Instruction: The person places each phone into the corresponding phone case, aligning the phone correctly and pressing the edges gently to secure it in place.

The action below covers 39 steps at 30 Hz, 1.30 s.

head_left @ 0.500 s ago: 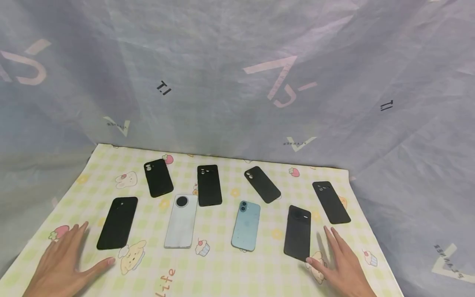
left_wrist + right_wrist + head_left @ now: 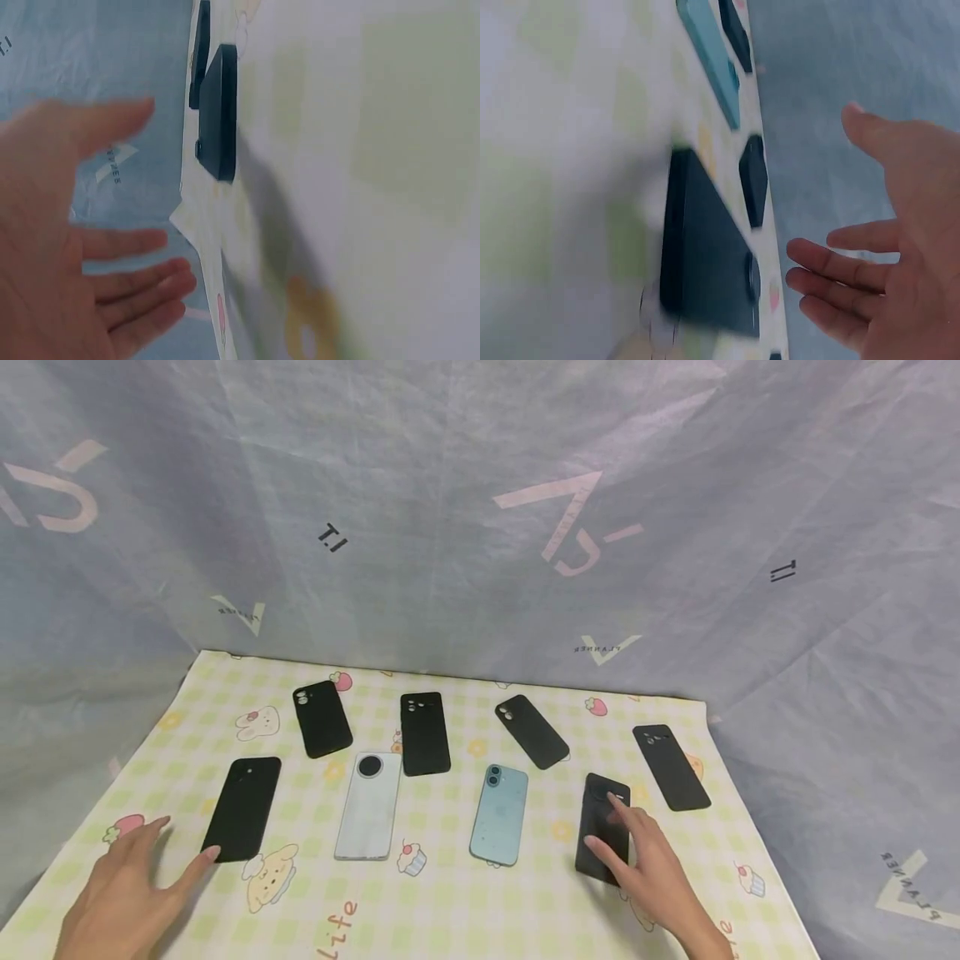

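Note:
My right hand (image 2: 652, 877) hovers over a dark grey phone (image 2: 595, 822) at the right of the front row, with fingers spread. In the right wrist view a gap shows between that hand and the dark phone (image 2: 705, 255). My left hand (image 2: 123, 893) is just left of a black phone (image 2: 243, 806), its thumb near the lower corner. The left wrist view shows its fingers (image 2: 139, 285) extended, holding nothing. Between the hands lie a white phone (image 2: 369, 814) with a round black camera and a light blue phone (image 2: 499, 818).
Behind the phones lie several black phone cases with camera cutouts: a left one (image 2: 322, 720), an upright one (image 2: 425, 739), a slanted one (image 2: 532, 733) and a right one (image 2: 671, 768). A checked cloth (image 2: 420, 910) covers the table. Grey printed fabric (image 2: 450, 568) hangs behind.
My right hand has moved left and forward, from beside the dark grey phone to above it. My left hand has shifted slightly right, its thumb closer to the black phone.

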### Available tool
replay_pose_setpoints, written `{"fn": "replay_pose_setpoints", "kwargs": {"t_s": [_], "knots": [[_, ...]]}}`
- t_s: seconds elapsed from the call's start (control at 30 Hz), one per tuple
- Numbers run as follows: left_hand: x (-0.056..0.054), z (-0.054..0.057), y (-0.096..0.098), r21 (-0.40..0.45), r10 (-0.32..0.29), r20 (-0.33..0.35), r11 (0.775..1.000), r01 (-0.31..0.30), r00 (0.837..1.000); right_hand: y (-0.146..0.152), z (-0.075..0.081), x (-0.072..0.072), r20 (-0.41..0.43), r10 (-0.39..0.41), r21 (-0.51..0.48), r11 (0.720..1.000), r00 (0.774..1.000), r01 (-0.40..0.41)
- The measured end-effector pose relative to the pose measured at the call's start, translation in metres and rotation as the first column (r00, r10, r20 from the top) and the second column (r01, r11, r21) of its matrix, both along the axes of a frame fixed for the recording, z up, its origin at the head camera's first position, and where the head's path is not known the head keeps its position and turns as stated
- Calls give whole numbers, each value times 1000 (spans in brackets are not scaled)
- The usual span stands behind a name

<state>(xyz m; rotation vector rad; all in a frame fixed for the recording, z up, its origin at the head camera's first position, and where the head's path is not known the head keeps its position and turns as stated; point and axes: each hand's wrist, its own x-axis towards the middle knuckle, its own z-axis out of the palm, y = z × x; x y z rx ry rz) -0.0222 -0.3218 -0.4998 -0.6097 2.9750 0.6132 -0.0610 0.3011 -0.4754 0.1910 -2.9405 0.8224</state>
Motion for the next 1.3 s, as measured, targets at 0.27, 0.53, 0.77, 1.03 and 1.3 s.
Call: {"fn": "replay_pose_setpoints", "kwargs": {"t_s": [0.27,0.53,0.77,1.03,1.3], "knots": [[-12,10,1,69,89,60,993,-93,994,-37,2,-23,-103,79,24,997,992,-77],[-26,20,10,61,105,122,992,-113,987,-77,9,-45,-159,170,-3,985,972,-173],[-35,22,18,72,53,97,996,-60,994,-122,19,-67,-173,296,-6,953,939,-301],[-43,28,27,71,-29,75,997,24,997,-176,30,-90,-134,418,38,908,898,-417],[-49,32,27,82,-62,57,995,57,996,-232,29,-113,-35,480,76,876,876,-477]]}}
